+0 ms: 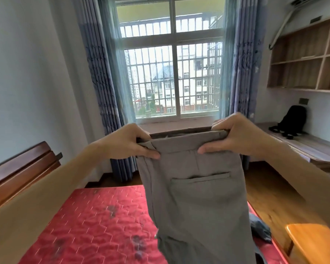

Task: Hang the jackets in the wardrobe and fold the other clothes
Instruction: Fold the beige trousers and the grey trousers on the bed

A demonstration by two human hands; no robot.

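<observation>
Left hand and right hand each pinch an end of the waistband, holding the grey trousers up above the red bed, cloth hanging limp and light, so that firmer band looks the surest hold.

Mid-frame the grey trousers hang from left hand and right hand, blocking the straight reach to the mattress middle. The red mattress is bare on the left, so there's flat room there. A wooden headboard walls off far left. The right edge is tighter: a dark garment on the mattress, orange wooden furniture near it. The floor strip between bed and desk is passable.
</observation>
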